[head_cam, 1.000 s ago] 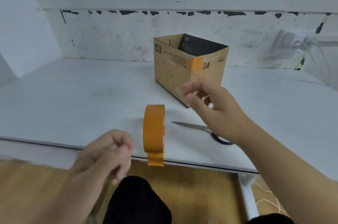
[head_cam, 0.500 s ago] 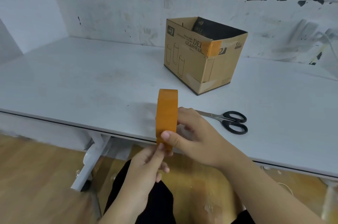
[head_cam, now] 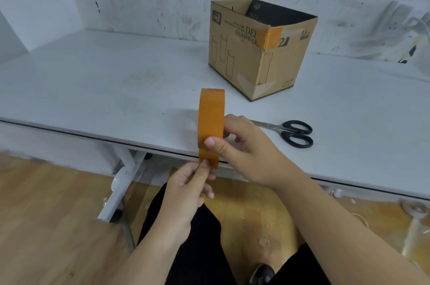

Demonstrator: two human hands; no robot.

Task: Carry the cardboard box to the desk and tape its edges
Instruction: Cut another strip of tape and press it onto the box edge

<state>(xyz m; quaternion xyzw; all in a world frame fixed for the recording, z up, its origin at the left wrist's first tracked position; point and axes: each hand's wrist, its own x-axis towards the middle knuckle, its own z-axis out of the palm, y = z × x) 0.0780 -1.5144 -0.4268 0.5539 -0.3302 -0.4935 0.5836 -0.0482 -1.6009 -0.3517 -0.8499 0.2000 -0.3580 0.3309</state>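
An open cardboard box (head_cam: 235, 52) printed with glassware stands on the white desk (head_cam: 104, 89), with a strip of orange tape over its near top corner. An orange tape roll (head_cam: 211, 117) stands on edge at the desk's front edge. My right hand (head_cam: 246, 152) grips the roll, thumb on its outer face and fingers behind it. My left hand (head_cam: 186, 194), below the desk edge, pinches the loose tape end hanging from the roll's bottom.
Black-handled scissors (head_cam: 293, 133) lie on the desk right of the roll. A scuffed white wall runs behind the box, with cables at the far right. A white desk leg (head_cam: 121, 182) and the wooden floor are below, my dark-trousered legs between.
One second ago the roll stood alone and both hands were off it. Since then my right hand has gripped the roll and my left hand has pinched its loose end. The view came closer.
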